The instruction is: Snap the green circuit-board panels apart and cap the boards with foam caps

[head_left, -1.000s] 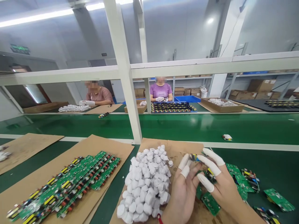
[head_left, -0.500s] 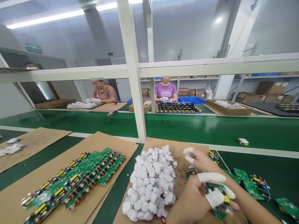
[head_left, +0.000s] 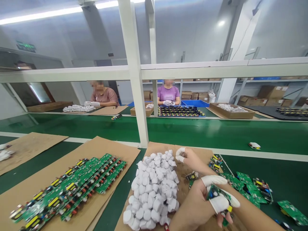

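My left hand point(head_left: 204, 202), with white finger covers, is closed around a small green circuit board point(head_left: 226, 194) that carries yellow and blue parts. My right hand point(head_left: 190, 158) reaches to the right edge of a pile of small white rounded pieces point(head_left: 151, 189). Its covered thumb and finger curl together there; whether a white piece is between them I cannot make out. Just behind my left hand, another small board point(head_left: 192, 175) lies on the cardboard point(head_left: 185, 189), partly hidden.
Rows of circuit boards point(head_left: 69, 186) lie on cardboard at left. More loose boards point(head_left: 250, 187) are scattered at right. Beyond runs a green belt point(head_left: 192, 131) with a white-wrapped piece point(head_left: 254, 146) on it. A white post point(head_left: 137, 80) stands ahead; two co-workers sit across.
My right hand has moved left to the edge of the white pile, its fingers curling. My left hand keeps the circuit board, slightly turned. The whole view has shifted a little.
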### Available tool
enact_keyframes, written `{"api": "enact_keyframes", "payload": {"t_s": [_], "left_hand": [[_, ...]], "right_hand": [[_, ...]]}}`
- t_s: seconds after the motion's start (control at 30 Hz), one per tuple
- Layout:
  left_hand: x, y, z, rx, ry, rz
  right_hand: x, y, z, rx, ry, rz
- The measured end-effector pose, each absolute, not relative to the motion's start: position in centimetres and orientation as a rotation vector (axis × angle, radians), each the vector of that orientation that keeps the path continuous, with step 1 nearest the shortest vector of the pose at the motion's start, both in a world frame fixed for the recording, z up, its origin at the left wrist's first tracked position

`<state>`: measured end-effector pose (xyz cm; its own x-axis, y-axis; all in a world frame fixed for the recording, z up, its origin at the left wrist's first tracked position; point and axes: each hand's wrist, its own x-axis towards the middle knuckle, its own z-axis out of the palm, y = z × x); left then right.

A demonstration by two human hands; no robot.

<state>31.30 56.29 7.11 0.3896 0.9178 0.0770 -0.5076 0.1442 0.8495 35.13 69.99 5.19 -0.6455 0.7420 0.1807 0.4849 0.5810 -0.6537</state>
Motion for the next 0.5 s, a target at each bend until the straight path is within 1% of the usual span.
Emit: {"api": "enact_keyframes", "payload": {"t_s": [0.13, 0.27, 0.4, 0.5], "left_hand": [[31.4, 56.7, 6.7, 0.97, 0.546, 1.093], [31.5, 56.9, 6.4, 0.984, 0.597, 1.074], [31.7, 57.0, 5.9, 1.017, 0.624, 1.04], [31.8, 57.2, 5.3, 1.012, 0.642, 1.076]], "right_hand": [[34.4, 69.7, 5.3, -0.726, -2.36, 0.948], [34.7, 69.1, 5.2, -0.58, -2.39, 0.976], [35.0, 68.2, 5.3, -0.564, -2.387, 0.854], [35.1, 67.2, 5.9, -0.634, -2.242, 0.653]]}}
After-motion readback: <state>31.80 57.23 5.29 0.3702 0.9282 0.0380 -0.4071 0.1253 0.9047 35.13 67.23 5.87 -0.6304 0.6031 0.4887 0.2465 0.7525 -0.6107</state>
